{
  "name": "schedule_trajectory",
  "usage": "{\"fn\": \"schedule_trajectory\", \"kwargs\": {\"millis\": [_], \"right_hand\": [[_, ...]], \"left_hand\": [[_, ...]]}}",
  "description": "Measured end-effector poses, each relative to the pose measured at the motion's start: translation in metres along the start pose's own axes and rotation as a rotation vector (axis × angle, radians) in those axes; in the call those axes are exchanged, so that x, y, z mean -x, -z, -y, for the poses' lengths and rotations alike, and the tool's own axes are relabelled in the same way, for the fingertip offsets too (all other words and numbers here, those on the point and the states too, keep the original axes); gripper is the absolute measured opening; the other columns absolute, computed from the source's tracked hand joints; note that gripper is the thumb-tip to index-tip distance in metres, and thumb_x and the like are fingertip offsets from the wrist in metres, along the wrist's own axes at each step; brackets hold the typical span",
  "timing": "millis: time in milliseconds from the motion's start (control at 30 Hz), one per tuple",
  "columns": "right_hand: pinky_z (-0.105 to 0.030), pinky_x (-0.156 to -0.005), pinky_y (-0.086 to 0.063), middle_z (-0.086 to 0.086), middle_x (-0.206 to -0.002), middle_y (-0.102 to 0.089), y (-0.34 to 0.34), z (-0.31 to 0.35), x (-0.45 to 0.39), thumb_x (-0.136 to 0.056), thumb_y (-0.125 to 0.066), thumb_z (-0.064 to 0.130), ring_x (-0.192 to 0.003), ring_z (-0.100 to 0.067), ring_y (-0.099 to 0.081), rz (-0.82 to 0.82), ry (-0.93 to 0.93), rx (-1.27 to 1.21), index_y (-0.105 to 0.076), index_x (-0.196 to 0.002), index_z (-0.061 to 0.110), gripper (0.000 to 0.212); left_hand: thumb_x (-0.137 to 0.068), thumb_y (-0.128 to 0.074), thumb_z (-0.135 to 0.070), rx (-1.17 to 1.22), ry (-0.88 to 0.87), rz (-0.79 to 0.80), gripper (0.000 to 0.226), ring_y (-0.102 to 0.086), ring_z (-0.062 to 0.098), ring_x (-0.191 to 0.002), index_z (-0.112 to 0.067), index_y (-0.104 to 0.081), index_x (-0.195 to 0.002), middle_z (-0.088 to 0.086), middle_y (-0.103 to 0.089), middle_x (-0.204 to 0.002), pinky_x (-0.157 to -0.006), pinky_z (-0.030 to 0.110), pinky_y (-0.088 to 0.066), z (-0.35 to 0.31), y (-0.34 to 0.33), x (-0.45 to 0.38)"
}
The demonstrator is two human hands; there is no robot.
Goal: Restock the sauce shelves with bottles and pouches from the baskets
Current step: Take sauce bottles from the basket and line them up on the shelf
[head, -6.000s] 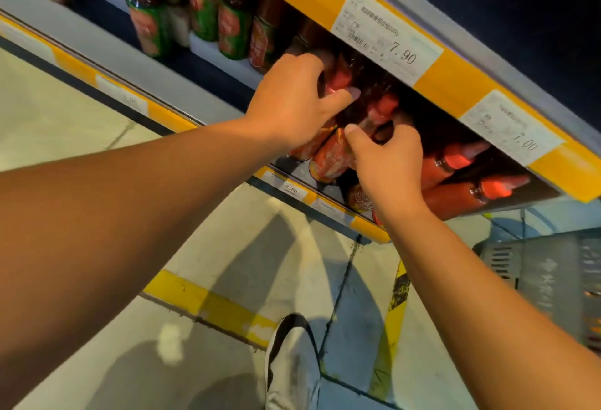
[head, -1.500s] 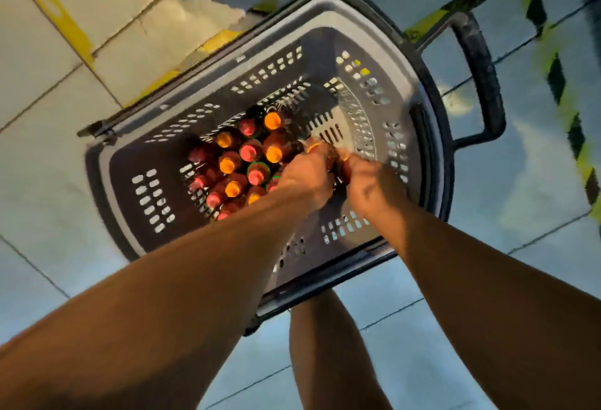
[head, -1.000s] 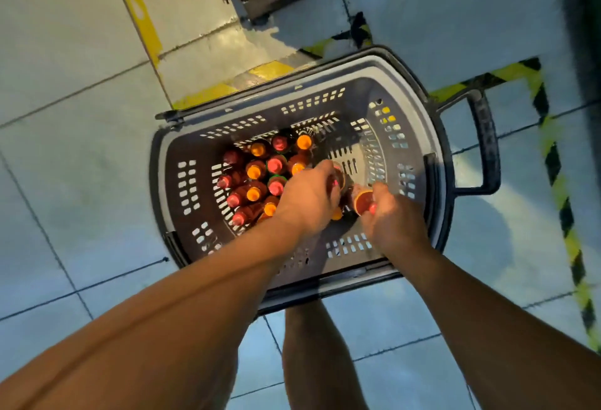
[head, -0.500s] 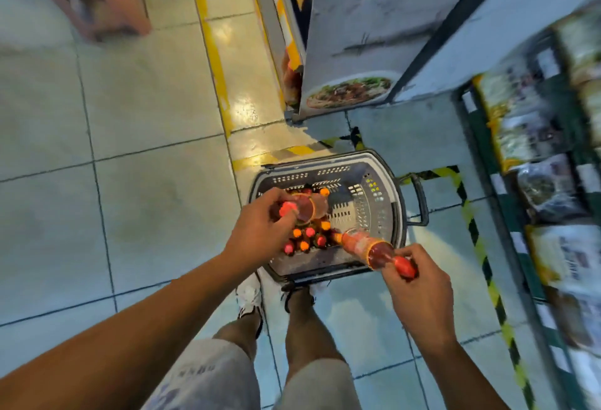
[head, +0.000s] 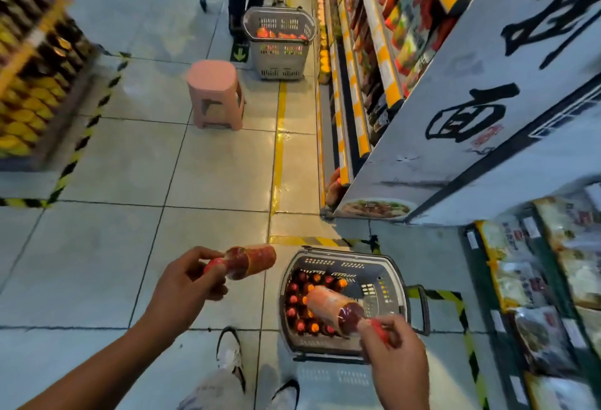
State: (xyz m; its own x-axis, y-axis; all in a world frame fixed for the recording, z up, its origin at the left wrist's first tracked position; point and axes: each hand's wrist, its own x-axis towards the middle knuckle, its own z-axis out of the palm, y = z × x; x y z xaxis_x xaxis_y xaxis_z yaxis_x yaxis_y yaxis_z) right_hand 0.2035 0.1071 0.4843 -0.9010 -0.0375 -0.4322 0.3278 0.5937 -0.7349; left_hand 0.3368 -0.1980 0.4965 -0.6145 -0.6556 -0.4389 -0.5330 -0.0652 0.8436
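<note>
I've stood up since earlier: left hand (head: 185, 282) and right hand (head: 390, 341) each grip a red-capped sauce bottle (head: 247, 261), above the basket (head: 395, 274).

Pink stool (head: 215, 92); grey basket (head: 398, 282) of red, orange-capped bottles (head: 300, 299); yellow-and-black striped floor tape (head: 455, 295)

Shiny floor tiles (head: 208, 175), a see-through plastic bottle (head: 250, 260) with a smooth red cap (head: 213, 267), a dark plastic basket (head: 395, 282) full of holes, a matt pink plastic stool (head: 216, 95), and shiny packets (head: 533, 338) on the right.
</note>
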Motion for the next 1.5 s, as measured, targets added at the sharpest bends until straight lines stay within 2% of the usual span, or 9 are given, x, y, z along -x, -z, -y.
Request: {"fn": "schedule_trajectory", "kwargs": {"millis": [100,200,367,533,667,767,1233,1433,1500], "right_hand": [[-0.054,-0.073,-0.064,-0.004,-0.073,-0.073,-0.021,0.03,-0.001,-0.083,-0.086,0.024,-0.072,-0.03,-0.073,0.014,0.005,-0.013,-0.072,-0.082,0.036,0.019],[-0.054,-0.073,-0.063,-0.004,-0.073,-0.073,-0.052,0.063,-0.009,-0.082,-0.087,0.03,-0.071,-0.03,-0.073,0.019,0.026,0.025,-0.072,-0.085,0.033,0.015],[-0.044,-0.07,-0.057,-0.007,-0.07,-0.071,-0.124,0.136,-0.034,-0.085,-0.083,0.025,-0.071,-0.032,-0.068,0.01,0.046,0.071,-0.071,-0.079,0.023,0.014],[-0.052,-0.076,-0.062,-0.004,-0.067,-0.073,-0.215,0.208,-0.048,-0.083,-0.085,0.025,-0.072,-0.033,-0.071,-0.053,-0.004,0.05,-0.073,-0.077,0.024,0.014],[-0.038,-0.064,-0.057,-0.021,-0.069,-0.071,-0.269,0.266,-0.055,-0.089,-0.081,0.012,-0.061,-0.031,-0.065,-0.064,-0.043,-0.09,-0.072,-0.081,0.01,0.012],[-0.04,-0.065,-0.058,-0.029,-0.071,-0.07,-0.297,0.3,-0.066,-0.09,-0.078,0.007,-0.062,-0.03,-0.063,-0.045,-0.101,-0.209,-0.07,-0.089,-0.001,0.012],[-0.035,-0.058,-0.056,-0.028,-0.068,-0.068,-0.386,0.42,-0.219,-0.09,-0.075,0.0,-0.061,-0.029,-0.061,-0.021,-0.223,-0.248,-0.066,-0.091,-0.009,0.013],[-0.022,-0.047,-0.05,-0.028,-0.079,-0.07,-0.394,0.476,-0.299,-0.089,-0.077,0.003,-0.059,-0.023,-0.061,-0.006,-0.218,-0.134,-0.068,-0.087,-0.003,0.011],[-0.026,-0.048,-0.052,-0.028,-0.08,-0.071,-0.394,0.487,-0.325,-0.089,-0.078,0.006,-0.056,-0.021,-0.062,-0.034,-0.23,-0.117,-0.068,-0.085,0.001,0.012]], "left_hand": [[-0.1,-0.069,-0.017,0.08,0.043,-0.076,0.008,-0.078,0.027,-0.075,-0.017,-0.072,-0.107,0.012,-0.078,-0.082,-0.075,0.044,-0.066,0.004,0.024,-0.005],[-0.099,-0.069,-0.014,0.165,0.075,-0.114,0.009,-0.078,0.029,-0.075,-0.015,-0.072,-0.107,0.014,-0.078,-0.081,-0.075,0.044,-0.066,0.006,0.049,-0.024],[-0.1,-0.067,-0.012,0.24,0.104,-0.105,0.009,-0.078,0.029,-0.075,-0.014,-0.072,-0.107,0.015,-0.078,-0.082,-0.072,0.039,-0.066,0.0,0.109,-0.089],[-0.099,-0.067,-0.007,0.259,0.093,-0.056,0.007,-0.076,0.033,-0.074,-0.011,-0.071,-0.103,0.017,-0.076,-0.08,-0.069,0.037,-0.066,-0.029,0.193,-0.171],[-0.098,-0.068,-0.007,0.232,0.03,-0.034,0.009,-0.077,0.033,-0.075,-0.014,-0.07,-0.103,0.016,-0.076,-0.082,-0.076,0.046,-0.066,-0.061,0.254,-0.236],[-0.099,-0.067,-0.008,0.222,-0.003,-0.009,0.01,-0.077,0.03,-0.076,-0.016,-0.07,-0.104,0.015,-0.076,-0.085,-0.077,0.046,-0.065,-0.087,0.28,-0.281],[-0.1,-0.067,-0.011,0.161,0.009,0.107,0.009,-0.077,0.028,-0.074,-0.017,-0.071,-0.104,0.014,-0.075,-0.084,-0.076,0.045,-0.066,-0.2,0.261,-0.512],[-0.1,-0.068,-0.012,0.112,0.02,0.179,0.008,-0.076,0.027,-0.075,-0.019,-0.071,-0.103,0.012,-0.075,-0.084,-0.075,0.043,-0.066,-0.249,0.238,-0.6],[-0.099,-0.068,-0.012,0.094,0.02,0.208,0.008,-0.076,0.027,-0.074,-0.019,-0.072,-0.102,0.012,-0.075,-0.083,-0.075,0.044,-0.066,-0.265,0.227,-0.626]]}}
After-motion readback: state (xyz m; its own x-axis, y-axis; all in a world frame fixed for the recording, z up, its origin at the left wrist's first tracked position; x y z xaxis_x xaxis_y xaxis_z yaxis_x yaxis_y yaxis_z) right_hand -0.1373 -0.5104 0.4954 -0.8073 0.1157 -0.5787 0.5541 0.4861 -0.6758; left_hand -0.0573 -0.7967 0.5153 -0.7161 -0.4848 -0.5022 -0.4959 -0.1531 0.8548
